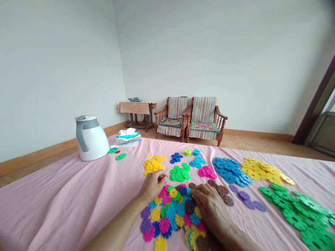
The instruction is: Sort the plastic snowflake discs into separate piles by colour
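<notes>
The mixed pile lies on the pink cloth between the two forearms, its near end partly covered by the right one. It is a loose, overlapping spread of flat, round, flower-like discs, notched at the rim with a hole in the middle — pink, yellow, purple, brown, green and several blues.

The right hand is palm down over the pile's right side, its fingers reaching in among the discs, probably so that single pieces can be felt out; whether they pinch one, I cannot tell. The left hand is at the pile's far left edge, fingers curled in with only a narrow gap to the thumb; no disc shows there, though one could be hidden.

Just beyond the pile are a yellow heap, a bright green heap and a pink heap. To its right lie brown discs, purple discs and a large green heap. Each colour sits mostly apart, seemingly to keep it distinct — and within reach.

Well beyond the pile, to the left, stand a white jug and a tissue box.
</notes>
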Demonstrator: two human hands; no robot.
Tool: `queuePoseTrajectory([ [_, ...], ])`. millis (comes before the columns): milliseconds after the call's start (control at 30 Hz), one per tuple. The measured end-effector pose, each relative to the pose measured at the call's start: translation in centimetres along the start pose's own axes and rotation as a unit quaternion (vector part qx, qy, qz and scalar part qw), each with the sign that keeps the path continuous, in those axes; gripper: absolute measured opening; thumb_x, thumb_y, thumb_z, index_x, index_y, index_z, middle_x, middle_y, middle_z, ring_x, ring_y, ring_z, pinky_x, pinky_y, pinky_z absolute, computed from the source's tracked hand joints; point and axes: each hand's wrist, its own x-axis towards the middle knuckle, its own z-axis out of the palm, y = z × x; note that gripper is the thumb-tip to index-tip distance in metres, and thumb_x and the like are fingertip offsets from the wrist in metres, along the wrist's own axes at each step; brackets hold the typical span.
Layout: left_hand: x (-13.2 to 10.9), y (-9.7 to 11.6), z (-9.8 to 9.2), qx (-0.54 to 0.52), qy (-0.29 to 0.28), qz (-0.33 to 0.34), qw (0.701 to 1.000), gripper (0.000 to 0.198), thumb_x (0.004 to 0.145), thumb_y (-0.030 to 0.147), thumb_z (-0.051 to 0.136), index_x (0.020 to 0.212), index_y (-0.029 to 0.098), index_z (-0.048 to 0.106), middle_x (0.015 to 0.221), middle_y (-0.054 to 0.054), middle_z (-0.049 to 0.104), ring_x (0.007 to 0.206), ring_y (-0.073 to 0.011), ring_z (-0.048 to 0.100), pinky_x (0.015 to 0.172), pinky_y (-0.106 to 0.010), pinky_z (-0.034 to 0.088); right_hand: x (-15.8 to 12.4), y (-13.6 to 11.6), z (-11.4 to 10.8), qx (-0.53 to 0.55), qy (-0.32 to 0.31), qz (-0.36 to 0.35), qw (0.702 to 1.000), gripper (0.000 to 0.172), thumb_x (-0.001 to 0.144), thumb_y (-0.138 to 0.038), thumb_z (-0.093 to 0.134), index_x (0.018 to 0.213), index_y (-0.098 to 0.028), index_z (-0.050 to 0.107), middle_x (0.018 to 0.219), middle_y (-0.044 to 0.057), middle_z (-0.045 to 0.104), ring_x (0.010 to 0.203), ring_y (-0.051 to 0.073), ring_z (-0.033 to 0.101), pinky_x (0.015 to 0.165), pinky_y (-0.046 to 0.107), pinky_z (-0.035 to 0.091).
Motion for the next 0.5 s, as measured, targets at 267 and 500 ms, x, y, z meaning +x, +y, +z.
queuePoseTrajectory([
  [267,-0.7,2.2,-0.4,-0.014,0.037,0.007,0.999,0.015,0.079,0.020,0.050,0.080,0.018,0.065,0.074,0.000,0.069,0.069,-0.0139,0.064,0.067,-0.022,0.047,0.1,2.7,0.0,0.046,0.160,0.097,0.981,0.022,0.091,-0.027,0.045,0.083,-0.020,0.064,0.079,0.004,0.063,0.074,0.020,0.058,0.069,0.032,0.042],
  [500,-1.2,2.8,-0.3,0.002,0.077,0.024,0.997,0.015,0.082,0.023,0.050,0.083,0.020,0.064,0.073,0.001,0.069,0.070,-0.0141,0.064,0.070,-0.023,0.048,-0.3,2.5,0.8,0.059,0.178,0.112,0.976,0.019,0.090,-0.028,0.044,0.083,-0.021,0.060,0.077,0.002,0.064,0.071,0.018,0.059,0.065,0.029,0.044],
])
